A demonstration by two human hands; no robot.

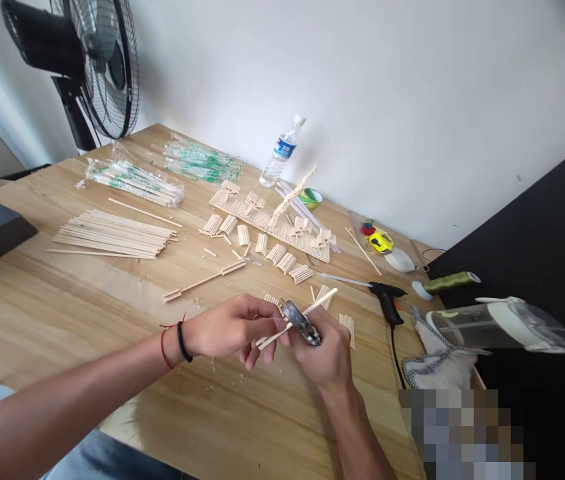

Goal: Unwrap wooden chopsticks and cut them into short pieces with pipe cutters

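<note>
My left hand [239,328] pinches a thin pale wooden stick [319,301] close to its near end; a second stick end shows beside it. The stick slants up to the right, across the dark metal head of a pair of pliers [300,323]. Wrapped round the pliers is my right hand [325,347], which hides their handles. Beyond both hands lie several small slatted pieces [277,253] made of short stick lengths. Behind these is a long slatted base [272,223] bearing small stick structures and a twisted upright piece [292,197].
Loose sticks [112,235] lie in a pile at left, near wrapped chopsticks [132,181]. A water bottle [279,152] stands at the back. To the right are a glue gun [387,300], a yellow tape measure [380,241] and a clear jug [492,325]. A fan [97,60] stands far left.
</note>
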